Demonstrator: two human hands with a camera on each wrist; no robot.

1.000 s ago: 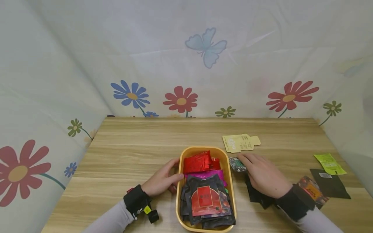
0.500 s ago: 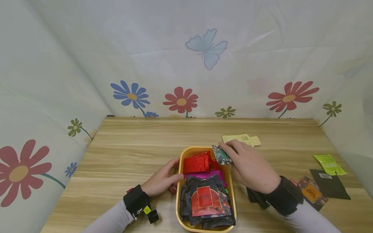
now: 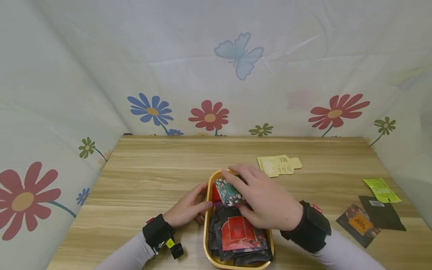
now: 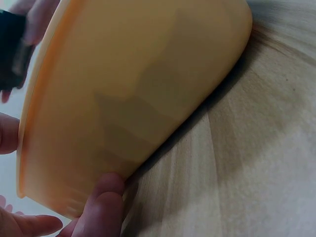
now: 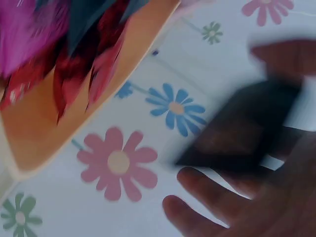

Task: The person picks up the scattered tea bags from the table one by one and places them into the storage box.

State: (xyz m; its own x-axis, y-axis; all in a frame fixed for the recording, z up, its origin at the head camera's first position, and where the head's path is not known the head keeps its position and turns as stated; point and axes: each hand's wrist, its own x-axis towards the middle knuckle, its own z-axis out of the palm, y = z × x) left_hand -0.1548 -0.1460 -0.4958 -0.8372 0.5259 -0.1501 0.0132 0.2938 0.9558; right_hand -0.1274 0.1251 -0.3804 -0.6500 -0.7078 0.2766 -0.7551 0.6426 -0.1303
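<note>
A yellow plastic basket [image 3: 206, 232] filled with sachets stands at the front of the table. My left hand [image 3: 183, 210] grips its left side, thumb at the rim and fingers against the outer wall [image 4: 123, 89]. Over the basket's far end, my right hand [image 3: 266, 198] pinches a small sachet [image 3: 228, 192] with a green label and a dark-and-white speckled print. In the right wrist view that sachet [image 5: 242, 133] is a dark blur between thumb and fingers. Below lie red foil sachets [image 3: 215, 193], mostly covered by the hand, and black sachets with a red label [image 3: 237, 228] on top.
A pale yellow bottle-shaped sachet [image 3: 279, 165] lies beyond the basket to the right. Further right are a dark sachet with an orange label [image 3: 359, 225], a black sachet [image 3: 384, 215] and a lime-green one [image 3: 381, 190]. A flower-printed curtain [image 3: 209, 67] encloses the table.
My right hand has lifted the speckled sachet off the table beside the basket and carried it left over the basket. The left hand has stayed at the basket's side.
</note>
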